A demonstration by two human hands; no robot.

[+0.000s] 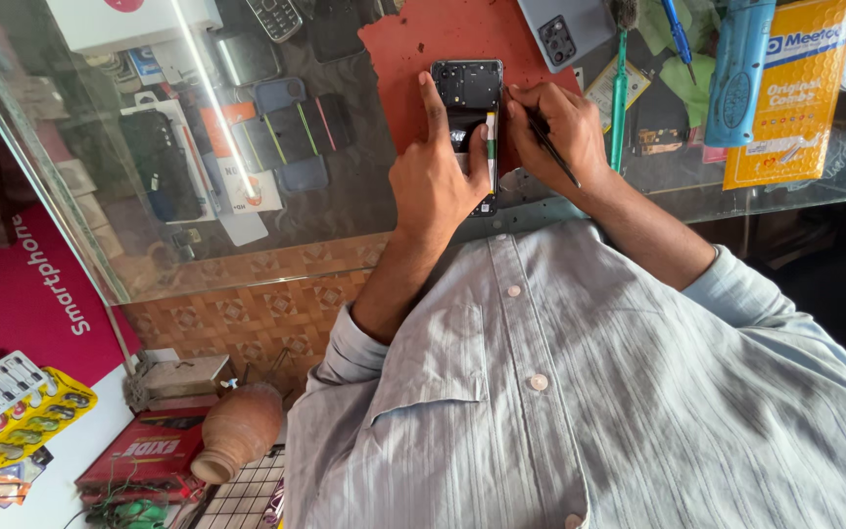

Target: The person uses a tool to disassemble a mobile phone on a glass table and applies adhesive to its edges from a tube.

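We press our left hand (435, 176), forefinger stretched out, on the opened black smartphone (469, 103) lying on the red mat (413, 59). Our right hand (562, 127) pinches a thin dark tool (552, 152) at its edge.

The person wears a pale grey-blue button-up shirt with fine vertical stripes (580, 392). Small round white buttons (539, 382) run down its front placket, a patch pocket (423, 362) sits on the chest, and both long sleeves (345, 343) are rolled up below the elbows.
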